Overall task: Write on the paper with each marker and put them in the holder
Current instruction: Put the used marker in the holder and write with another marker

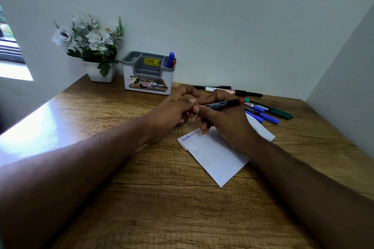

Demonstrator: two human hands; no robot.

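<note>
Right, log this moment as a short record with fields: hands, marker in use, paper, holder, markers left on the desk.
right hand: holds a black marker with a red end above the paper
left hand: fingertips at the marker's near end; cap on or off cannot be told
paper: white, flat on the desk, blue and red writing along its top edge
holder: grey and white, against the wall; a blue marker and a red marker in its right compartment
loose markers: black, blue and green, lying right of the hands
</note>
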